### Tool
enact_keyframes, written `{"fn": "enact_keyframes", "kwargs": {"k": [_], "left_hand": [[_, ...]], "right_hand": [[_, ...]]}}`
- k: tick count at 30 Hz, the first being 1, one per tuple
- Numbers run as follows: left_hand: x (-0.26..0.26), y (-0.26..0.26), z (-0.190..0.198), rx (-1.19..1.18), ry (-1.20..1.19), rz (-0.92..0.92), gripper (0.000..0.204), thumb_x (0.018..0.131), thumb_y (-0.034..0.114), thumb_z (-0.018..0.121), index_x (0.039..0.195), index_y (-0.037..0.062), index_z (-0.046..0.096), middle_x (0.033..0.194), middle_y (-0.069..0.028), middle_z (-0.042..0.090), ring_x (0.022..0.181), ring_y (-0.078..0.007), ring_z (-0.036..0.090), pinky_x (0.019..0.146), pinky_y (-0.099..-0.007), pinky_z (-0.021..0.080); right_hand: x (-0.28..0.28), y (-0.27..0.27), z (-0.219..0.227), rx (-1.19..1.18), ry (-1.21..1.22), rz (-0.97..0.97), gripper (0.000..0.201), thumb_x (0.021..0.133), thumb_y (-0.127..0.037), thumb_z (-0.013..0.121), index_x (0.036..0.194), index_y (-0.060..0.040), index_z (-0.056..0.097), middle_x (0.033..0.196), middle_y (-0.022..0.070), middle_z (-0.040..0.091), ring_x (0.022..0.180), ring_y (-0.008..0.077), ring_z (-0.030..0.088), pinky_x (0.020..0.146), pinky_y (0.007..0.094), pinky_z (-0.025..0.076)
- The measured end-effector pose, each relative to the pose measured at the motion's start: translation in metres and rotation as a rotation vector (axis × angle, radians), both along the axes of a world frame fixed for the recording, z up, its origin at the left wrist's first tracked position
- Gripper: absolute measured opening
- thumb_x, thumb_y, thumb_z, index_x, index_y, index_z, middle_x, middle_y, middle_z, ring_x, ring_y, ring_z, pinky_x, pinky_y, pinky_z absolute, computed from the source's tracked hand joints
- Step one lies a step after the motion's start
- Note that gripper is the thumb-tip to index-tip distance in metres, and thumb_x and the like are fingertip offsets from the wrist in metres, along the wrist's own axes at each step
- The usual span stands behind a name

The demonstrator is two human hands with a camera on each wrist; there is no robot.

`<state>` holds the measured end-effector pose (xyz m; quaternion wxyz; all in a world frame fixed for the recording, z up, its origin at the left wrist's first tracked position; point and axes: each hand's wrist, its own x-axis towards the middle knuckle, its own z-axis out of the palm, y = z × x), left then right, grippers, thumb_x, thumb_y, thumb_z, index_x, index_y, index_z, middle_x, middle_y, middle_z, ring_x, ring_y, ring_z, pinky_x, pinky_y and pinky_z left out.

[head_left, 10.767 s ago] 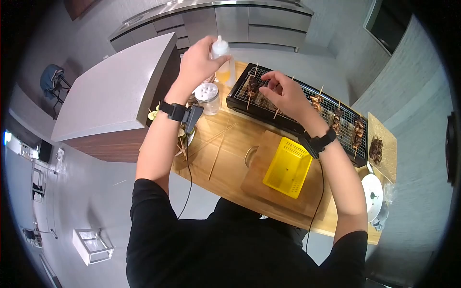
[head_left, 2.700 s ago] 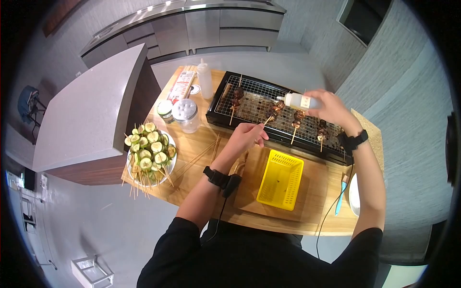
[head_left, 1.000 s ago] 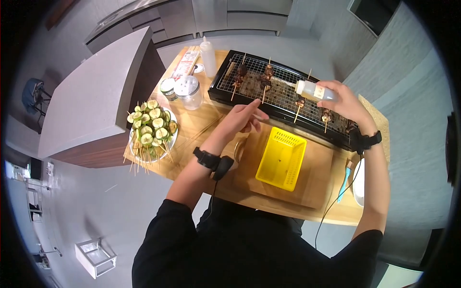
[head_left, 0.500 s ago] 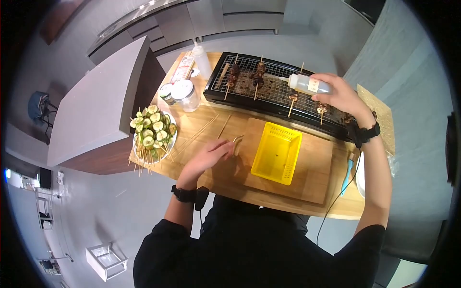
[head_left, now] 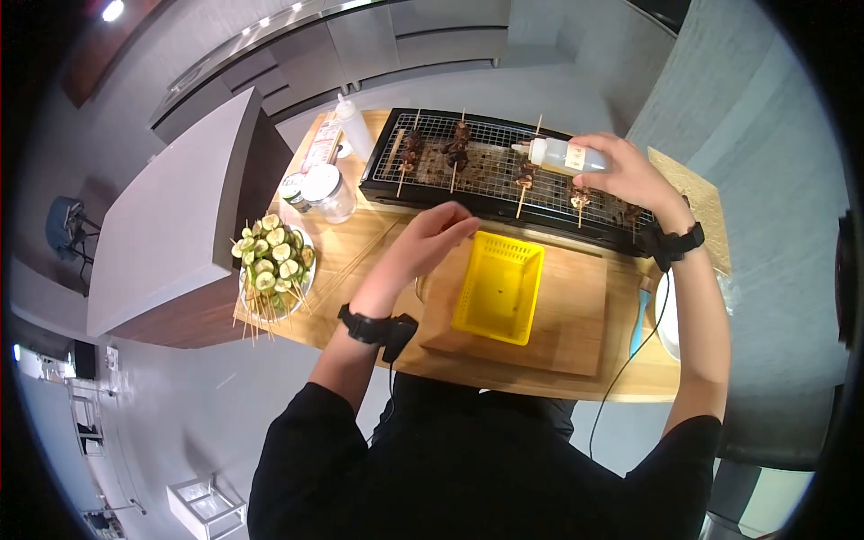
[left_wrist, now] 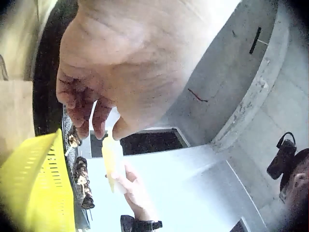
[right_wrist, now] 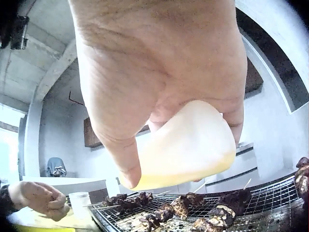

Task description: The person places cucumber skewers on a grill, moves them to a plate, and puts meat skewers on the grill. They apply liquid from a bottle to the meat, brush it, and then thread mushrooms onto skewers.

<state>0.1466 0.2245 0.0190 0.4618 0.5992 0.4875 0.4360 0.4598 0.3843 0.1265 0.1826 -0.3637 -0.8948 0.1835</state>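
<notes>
My right hand (head_left: 625, 175) grips a translucent squeeze bottle (head_left: 569, 156) laid almost level over the grill (head_left: 490, 193), its nozzle pointing left. Yellowish liquid shows along the low side of the bottle (right_wrist: 188, 154) in the right wrist view. Beneath and around it, several browned meat skewers (head_left: 457, 148) lie across the wire rack. Just in front of the grill, by the far left corner of the yellow basket (head_left: 499, 292), my left hand (head_left: 427, 238) hovers with loosely curled fingers. Nothing shows between those fingers (left_wrist: 99, 121) in the left wrist view.
The basket stands on a wooden board (head_left: 571, 310). At left are a plate of sliced-vegetable skewers (head_left: 274, 256), a shaker jar (head_left: 328, 193), another squeeze bottle (head_left: 354, 128) and loose sticks (head_left: 355, 263). A blue-handled brush (head_left: 640, 319) and white plate (head_left: 666, 315) lie right.
My left hand, earlier at a skewer's end, let go, dropped to the board's handle, then rose beside the basket. The bottle, at the back left long ago, stays over the grill in my right hand.
</notes>
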Motion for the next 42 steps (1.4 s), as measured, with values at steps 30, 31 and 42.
{"fn": "enact_keyframes", "kwargs": {"k": [30,31,42], "left_hand": [[0.069,0.106,-0.006,0.042,0.368,-0.031,0.027,0.087,0.015,0.082,0.092,0.0026,0.058,0.075,-0.0072,0.071,0.064,-0.0138,0.067,0.057,-0.0284,0.052],[0.069,0.106,-0.006,0.045,0.379,-0.031,0.027,0.086,0.015,0.082,0.091,0.0027,0.058,0.075,-0.0073,0.071,0.064,-0.0137,0.067,0.057,-0.0282,0.052],[0.066,0.108,-0.012,0.040,0.207,-0.038,0.027,0.091,0.007,0.076,0.086,0.0043,0.050,0.075,-0.0066,0.067,0.065,-0.0121,0.067,0.056,-0.0273,0.052]], "right_hand": [[0.028,0.025,0.005,-0.013,-0.230,-0.017,0.049,0.077,-0.024,0.085,0.122,-0.0080,0.072,0.113,0.0179,0.073,0.108,0.0360,0.069,0.094,0.0427,0.053],[0.030,0.023,0.006,-0.083,-0.227,0.032,0.050,0.076,-0.024,0.085,0.121,-0.0078,0.072,0.113,0.0177,0.073,0.108,0.0358,0.069,0.094,0.0422,0.053],[0.036,0.033,0.001,0.028,-0.186,-0.114,0.051,0.079,-0.022,0.084,0.125,-0.0072,0.070,0.120,0.0190,0.071,0.113,0.0352,0.067,0.098,0.0419,0.052]]}}
